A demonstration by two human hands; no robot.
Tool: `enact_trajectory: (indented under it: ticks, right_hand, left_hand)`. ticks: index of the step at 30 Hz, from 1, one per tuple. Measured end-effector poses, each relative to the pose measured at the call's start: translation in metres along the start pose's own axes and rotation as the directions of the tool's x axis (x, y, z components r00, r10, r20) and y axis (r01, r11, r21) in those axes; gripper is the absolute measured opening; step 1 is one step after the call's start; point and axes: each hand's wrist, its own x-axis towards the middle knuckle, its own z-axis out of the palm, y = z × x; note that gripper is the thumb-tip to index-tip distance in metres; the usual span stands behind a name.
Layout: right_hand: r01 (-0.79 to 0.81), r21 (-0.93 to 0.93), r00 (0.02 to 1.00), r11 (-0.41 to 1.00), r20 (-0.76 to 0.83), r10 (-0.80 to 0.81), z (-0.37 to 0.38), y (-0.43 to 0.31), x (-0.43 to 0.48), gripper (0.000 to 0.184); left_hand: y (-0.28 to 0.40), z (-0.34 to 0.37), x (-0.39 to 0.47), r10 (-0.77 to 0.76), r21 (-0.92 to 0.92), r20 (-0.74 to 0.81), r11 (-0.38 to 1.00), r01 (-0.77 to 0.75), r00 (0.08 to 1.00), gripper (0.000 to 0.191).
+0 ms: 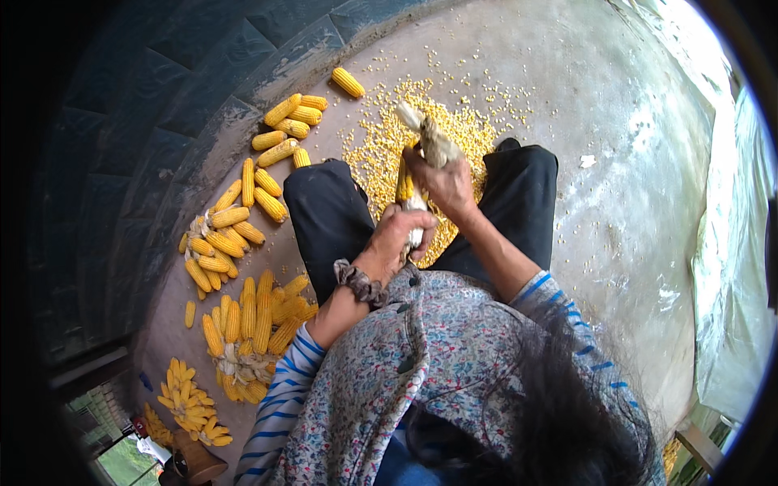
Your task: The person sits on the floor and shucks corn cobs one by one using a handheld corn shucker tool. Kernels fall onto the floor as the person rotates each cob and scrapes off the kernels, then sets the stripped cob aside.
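Observation:
My left hand (392, 240) grips the lower end of a partly shelled corn ear (403, 185), just in front of my lap. Yellow kernels still sit on its upper part, while pale bare cob shows lower down. My right hand (447, 182) is closed around a pale, brownish piece (439, 146), which looks like a bare cob, and presses against the ear's upper side. A whitish tip (410, 115) sticks out beyond it. Beneath both hands, loose corn kernels (471, 130) lie heaped on the floor between my knees. My right fingers partly hide the ear.
Loose unshelled ears (282, 152) lie left of my knees. Ears tied in bunches by their husks (222, 243) lie nearer, with a larger bunch (255, 316) by my left elbow. A dark tiled wall (158, 121) bounds the left; plastic sheeting (729, 261) hangs at right.

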Motion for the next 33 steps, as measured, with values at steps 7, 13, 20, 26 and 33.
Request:
enact_trajectory:
  ticks: [7, 13, 20, 26, 33]
  right_hand:
    - [-0.488, 0.330, 0.867, 0.808, 0.289, 0.405, -0.033, -0.031, 0.021, 0.049]
    - [-0.204, -0.131, 0.979, 0.970, -0.048, 0.200, 0.005, -0.010, 0.015, 0.029]
    - [-0.117, 0.021, 0.993, 0.993, 0.000, 0.117, -0.019, -0.004, 0.022, 0.033]
    - [-0.288, 0.103, 0.941, 0.952, 0.217, 0.261, 0.001, -0.036, -0.005, 0.048]
    - [-0.195, 0.255, 0.980, 0.947, 0.096, 0.176, -0.020, -0.001, 0.005, 0.040]
  left_hand:
    - [-0.009, -0.006, 0.005, 0.743, 0.940, -0.030, 0.248, -0.233, 0.669, 0.017]
    - [-0.015, 0.003, 0.005, 0.602, 0.920, -0.112, 0.363, -0.146, 0.791, 0.009]
    - [0.011, 0.010, -0.013, 0.059, 0.170, -0.004, 0.984, -0.057, 0.998, 0.014]
    - [0.000, 0.005, 0.004, 0.405, 0.522, -0.143, 0.806, -0.279, 0.903, 0.013]
    - [0.005, 0.002, -0.012, 0.089, 0.376, -0.090, 0.925, -0.049, 0.992, 0.018]
